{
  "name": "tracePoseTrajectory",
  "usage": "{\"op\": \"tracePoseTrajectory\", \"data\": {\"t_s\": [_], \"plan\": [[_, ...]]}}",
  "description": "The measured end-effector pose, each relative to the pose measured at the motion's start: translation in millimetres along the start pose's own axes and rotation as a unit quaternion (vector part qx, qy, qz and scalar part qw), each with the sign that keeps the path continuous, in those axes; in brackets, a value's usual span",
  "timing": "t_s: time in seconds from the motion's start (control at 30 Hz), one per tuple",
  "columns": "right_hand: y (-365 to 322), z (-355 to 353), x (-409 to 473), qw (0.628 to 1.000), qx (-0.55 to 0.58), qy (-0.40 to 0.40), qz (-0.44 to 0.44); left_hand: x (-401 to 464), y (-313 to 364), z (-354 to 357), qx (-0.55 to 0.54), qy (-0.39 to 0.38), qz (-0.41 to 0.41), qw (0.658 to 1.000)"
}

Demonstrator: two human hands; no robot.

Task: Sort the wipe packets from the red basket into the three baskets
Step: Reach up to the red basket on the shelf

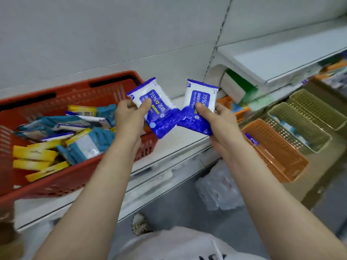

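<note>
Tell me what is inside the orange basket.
The orange basket shows one blue wipe packet against its near-left wall; the rest of its visible floor looks bare. The right forearm covers its near corner.

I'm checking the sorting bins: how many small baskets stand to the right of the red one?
3. The orange basket is nearest, a tan basket stands behind it, and another tan basket is farthest back. More could be hidden past the right edge.

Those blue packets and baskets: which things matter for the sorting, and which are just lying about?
In use: left hand and right hand, each gripping a blue wipe packet; red basket; orange basket; olive baskets.

Lying about: green-and-white box; clear plastic pack below.
</note>
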State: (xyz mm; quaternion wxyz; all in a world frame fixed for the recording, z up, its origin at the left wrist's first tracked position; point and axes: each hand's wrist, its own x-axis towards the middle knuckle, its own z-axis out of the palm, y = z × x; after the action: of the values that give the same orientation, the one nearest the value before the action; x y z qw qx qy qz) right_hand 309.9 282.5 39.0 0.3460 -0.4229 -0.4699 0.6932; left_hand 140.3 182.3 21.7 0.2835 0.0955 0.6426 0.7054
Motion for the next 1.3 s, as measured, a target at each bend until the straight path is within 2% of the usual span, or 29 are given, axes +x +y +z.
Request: {"op": "tracePoseTrajectory", "data": {"t_s": [0.17, 0.3, 0.43, 0.57, 0.73, 0.87, 1.0, 1.07, 1.13, 1.2, 1.3], "plan": [[-12.2, -140.6, -36.9, 0.997, 0.07, 0.034, 0.015, -86.0, -47.2, 105.2, -0.031, -0.136, -0.03, 0.99], [-9.1, -239.2, -60.0, 0.996, 0.045, 0.08, 0.011, -161.0, -94.7, 184.3, -0.02, -0.208, -0.066, 0.976], [-2.2, -319.1, -67.0, 0.993, 0.041, 0.104, 0.037, -209.2, -127.3, 234.4, -0.004, -0.211, -0.066, 0.975], [-0.4, -364.8, -53.1, 0.993, 0.017, 0.102, 0.06, -218.6, -137.3, 258.3, 0.038, -0.221, -0.067, 0.972], [-17.1, -392.5, 1.6, 0.994, -0.04, 0.082, 0.067, -177.2, -144.6, 298.3, 0.103, -0.229, -0.088, 0.964], [-32.4, -422.1, 60.0, 0.98, -0.145, 0.096, 0.095, -125.4, -161.2, 334.9, 0.041, -0.16, -0.138, 0.977], [-32.1, -447.9, 112.8, 0.946, -0.289, 0.066, 0.129, -90.2, -175.7, 362.1, 0.007, -0.107, -0.162, 0.981], [-20.6, -453.0, 143.6, 0.916, -0.379, 0.031, 0.129, -76.3, -182.6, 370.2, 0.022, -0.092, -0.163, 0.982], [-3.5, -450.0, 171.3, 0.86, -0.493, -0.031, 0.125, -66.1, -190.6, 372.9, 0.039, -0.072, -0.165, 0.983], [15.2, -442.3, 194.8, 0.79, -0.593, -0.112, 0.108, -60.3, -199.8, 371.2, 0.049, -0.045, -0.174, 0.983], [44.9, -429.3, 224.1, 0.711, -0.66, -0.222, 0.1, -60.6, -216.7, 363.7, 0.045, -0.009, -0.187, 0.981]]}}
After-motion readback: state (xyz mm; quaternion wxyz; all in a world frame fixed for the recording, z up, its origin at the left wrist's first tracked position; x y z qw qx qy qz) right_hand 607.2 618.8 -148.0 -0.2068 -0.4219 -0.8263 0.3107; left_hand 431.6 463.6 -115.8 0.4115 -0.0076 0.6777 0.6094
